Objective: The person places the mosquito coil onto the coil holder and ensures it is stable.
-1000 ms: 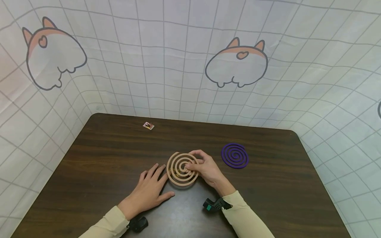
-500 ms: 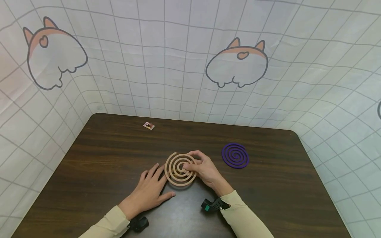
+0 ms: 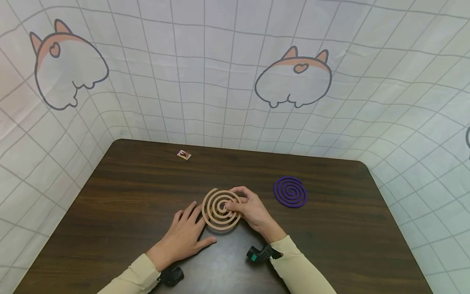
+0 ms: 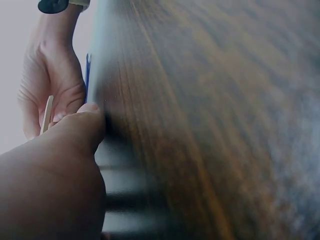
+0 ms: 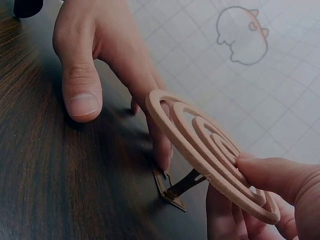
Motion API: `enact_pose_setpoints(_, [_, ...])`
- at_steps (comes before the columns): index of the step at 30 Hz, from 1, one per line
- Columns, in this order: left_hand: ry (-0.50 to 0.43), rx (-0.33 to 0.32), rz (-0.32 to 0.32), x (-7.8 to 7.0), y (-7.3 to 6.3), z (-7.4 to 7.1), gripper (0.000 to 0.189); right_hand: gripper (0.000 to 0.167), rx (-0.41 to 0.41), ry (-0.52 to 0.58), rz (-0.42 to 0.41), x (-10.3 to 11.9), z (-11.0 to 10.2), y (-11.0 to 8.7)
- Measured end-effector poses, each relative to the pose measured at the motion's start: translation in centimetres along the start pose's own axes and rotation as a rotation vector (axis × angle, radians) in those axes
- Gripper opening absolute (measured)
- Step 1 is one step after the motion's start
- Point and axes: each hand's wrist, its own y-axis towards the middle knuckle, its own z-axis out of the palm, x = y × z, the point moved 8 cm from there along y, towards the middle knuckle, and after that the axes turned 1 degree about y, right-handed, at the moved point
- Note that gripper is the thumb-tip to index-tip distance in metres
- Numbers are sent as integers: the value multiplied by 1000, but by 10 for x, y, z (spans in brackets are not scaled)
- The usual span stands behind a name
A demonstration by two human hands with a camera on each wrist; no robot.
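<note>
A tan mosquito coil is pinched between the thumb and fingers of my right hand. In the right wrist view the coil is tilted above the table, over a small brass-coloured metal stand. The stand's dark upright prong reaches up to the coil's rim; whether it is fixed there I cannot tell. My left hand lies palm down on the table with fingers extended, one fingertip at the stand's base. In the left wrist view, the left hand blocks most of the coil, which shows edge-on.
A purple mosquito coil lies flat on the dark wood table, right of my hands. Near the far edge is a small printed card or packet. A white gridded curtain with cartoon animals surrounds the table.
My right hand has shifted slightly to the left with the tan coil, bringing it closer to the left fingers. The left hand stays in place.
</note>
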Motion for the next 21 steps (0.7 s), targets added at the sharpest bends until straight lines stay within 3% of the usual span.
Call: enact_pose_setpoints(21, [-15, 58, -18, 1, -1, 0, 89, 50, 14, -4, 9, -6, 4, 8])
